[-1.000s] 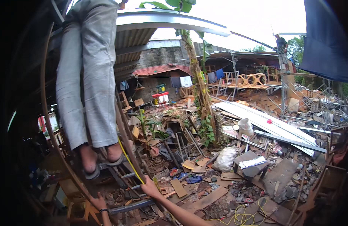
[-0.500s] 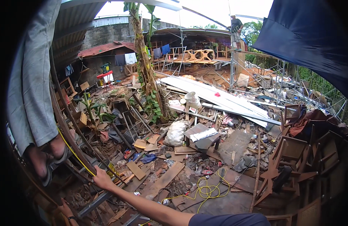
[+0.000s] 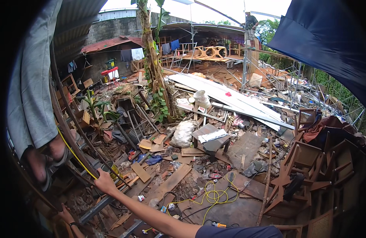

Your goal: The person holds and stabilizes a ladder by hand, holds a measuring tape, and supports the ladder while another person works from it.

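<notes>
My right hand [image 3: 105,181], at the end of a bare forearm with a navy sleeve, is closed round a brown metal rail [image 3: 74,152] of a ladder-like frame. A yellow cord [image 3: 75,156] runs along that rail down to my fingers. Lower and further left, my left hand [image 3: 66,216], with a dark band at its wrist, grips the frame's other brown rail [image 3: 43,199]; its fingers are partly hidden. Just above, a person in grey trousers [image 3: 39,91] and sandals [image 3: 46,178] stands on the frame at the left.
Grey metal bars [image 3: 96,210] lie below my hands. Scrap wood and rubbish cover the ground, with a tangled yellow cable [image 3: 216,194], a small table [image 3: 210,139] and a white sack [image 3: 184,133]. Wooden chairs [image 3: 301,158] are piled at right. Another person [image 3: 249,27] stands high on distant scaffolding.
The view has shifted slightly, bringing an orange-ended item into sight at the lower edge. Both hands keep their hold on the rails, and the feet above stay in place.
</notes>
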Available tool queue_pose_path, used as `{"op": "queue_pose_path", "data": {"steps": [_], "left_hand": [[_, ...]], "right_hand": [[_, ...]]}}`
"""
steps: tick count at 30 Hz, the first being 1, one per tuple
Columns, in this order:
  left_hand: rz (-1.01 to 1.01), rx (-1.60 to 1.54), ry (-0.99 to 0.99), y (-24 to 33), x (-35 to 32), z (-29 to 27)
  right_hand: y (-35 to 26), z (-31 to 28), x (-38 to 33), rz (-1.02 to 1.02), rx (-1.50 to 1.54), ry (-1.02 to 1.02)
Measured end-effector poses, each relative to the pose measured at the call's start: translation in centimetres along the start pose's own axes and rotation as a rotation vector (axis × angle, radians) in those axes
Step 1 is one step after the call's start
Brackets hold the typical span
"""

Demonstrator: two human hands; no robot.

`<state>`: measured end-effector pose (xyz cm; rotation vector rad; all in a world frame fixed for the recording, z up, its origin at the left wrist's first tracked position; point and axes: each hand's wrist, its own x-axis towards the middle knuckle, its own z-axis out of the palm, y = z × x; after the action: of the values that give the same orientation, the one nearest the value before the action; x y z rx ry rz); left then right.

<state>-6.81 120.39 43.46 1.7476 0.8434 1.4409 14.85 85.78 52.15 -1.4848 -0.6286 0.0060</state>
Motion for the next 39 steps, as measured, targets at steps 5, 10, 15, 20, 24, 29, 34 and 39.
{"op": "queue_pose_path", "data": {"steps": [5,10,15,20,24,29,34,39], "left_hand": [[-0.079,-0.101,-0.007,-0.1,-0.5,-0.3],[-0.061,-0.141,-0.012,0.6,-0.9,0.0],[0.006,-0.143,0.007,0.6,-0.9,-0.3],[-0.042,-0.163,-0.021,2.1,-1.7,0.2],[-0.006,-0.161,-0.059,2.7,-1.7,0.0],[-0.016,-0.142,-0.055,2.3,-1.8,-0.2],[-0.019,-0.133,-0.051,2.6,-2.0,-0.2],[-0.019,-0.142,-0.058,2.5,-2.1,0.3]], "right_hand": [[-0.2,0.3,-0.6,0.0,-0.025,0.078],[0.0,0.0,-0.2,0.003,-0.007,0.028],[-0.3,0.0,-0.3,0.015,0.001,0.022],[-0.1,0.0,-0.3,0.022,-0.009,0.026],[0.0,0.1,0.0,0.024,-0.018,0.009],[0.3,0.5,-0.3,0.005,-0.046,0.034],[0.6,0.6,-0.3,-0.033,0.031,0.054],[0.8,0.1,-0.3,-0.009,0.009,0.06]]}}
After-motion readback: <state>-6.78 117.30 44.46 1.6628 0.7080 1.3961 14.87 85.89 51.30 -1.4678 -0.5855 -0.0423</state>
